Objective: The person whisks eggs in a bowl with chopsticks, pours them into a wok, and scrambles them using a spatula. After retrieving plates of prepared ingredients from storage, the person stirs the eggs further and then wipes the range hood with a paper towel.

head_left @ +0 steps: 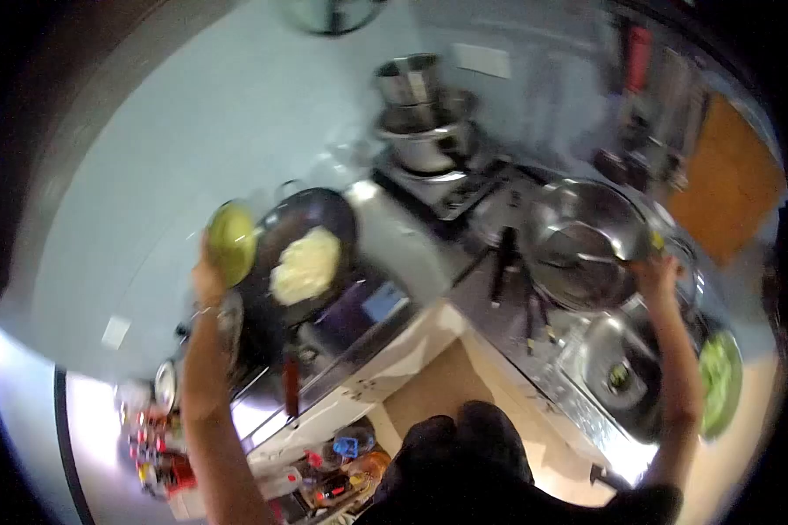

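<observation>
At the lower left edge of the counter (385,363) stands a cluster of small bottles and jars (153,455), too blurred to tell apart. Above them the left hand (208,278) is raised and clamped on the rim of a yellow-green bowl (231,242), which is tilted over the left edge of a dark wok (311,236). A pale yellow mass of food (305,265) lies in the middle of the wok, which sits on a stove (359,319) at the counter's left end. A red-handled tool (290,385) rests at the stove's front edge.

At the back of the counter, near its middle, steel pots (422,118) are stacked one on another. Right of them a large steel wok (582,245) is tipped up over the sink (622,376). The right hand (658,273) is closed on its right rim. A green dish (720,381) sits at the sink's right edge, just beside the right forearm.
</observation>
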The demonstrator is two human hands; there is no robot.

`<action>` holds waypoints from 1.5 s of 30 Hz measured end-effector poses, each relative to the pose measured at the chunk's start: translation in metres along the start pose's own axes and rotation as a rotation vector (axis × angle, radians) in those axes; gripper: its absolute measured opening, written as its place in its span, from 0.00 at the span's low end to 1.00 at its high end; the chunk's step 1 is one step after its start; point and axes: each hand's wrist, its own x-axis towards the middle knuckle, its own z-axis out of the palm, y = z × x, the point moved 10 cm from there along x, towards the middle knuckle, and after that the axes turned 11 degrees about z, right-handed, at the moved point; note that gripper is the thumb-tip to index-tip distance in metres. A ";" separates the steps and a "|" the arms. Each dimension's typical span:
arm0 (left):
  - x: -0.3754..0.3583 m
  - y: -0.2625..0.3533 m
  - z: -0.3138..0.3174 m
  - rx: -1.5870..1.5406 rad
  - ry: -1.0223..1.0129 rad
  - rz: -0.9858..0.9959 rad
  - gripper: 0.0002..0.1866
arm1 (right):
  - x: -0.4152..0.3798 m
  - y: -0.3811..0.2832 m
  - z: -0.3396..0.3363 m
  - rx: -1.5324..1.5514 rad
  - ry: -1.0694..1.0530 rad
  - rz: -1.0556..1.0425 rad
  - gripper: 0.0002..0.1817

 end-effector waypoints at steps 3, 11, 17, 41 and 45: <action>0.002 0.001 -0.004 0.070 -0.031 -0.166 0.33 | 0.000 -0.002 -0.001 0.184 0.264 -0.122 0.09; 0.007 0.030 -0.012 0.266 -0.110 0.094 0.38 | -0.080 0.011 -0.070 0.687 -0.426 -0.182 0.12; -0.003 -0.014 -0.011 0.031 -0.041 -0.239 0.37 | -0.180 0.027 -0.078 1.064 0.029 0.086 0.20; 0.026 0.065 -0.034 0.080 0.072 0.114 0.36 | -0.271 -0.317 -0.405 1.294 0.353 -0.707 0.30; 0.018 0.074 -0.011 0.398 -0.063 0.233 0.39 | -0.262 -0.298 -0.405 1.334 0.330 -0.690 0.29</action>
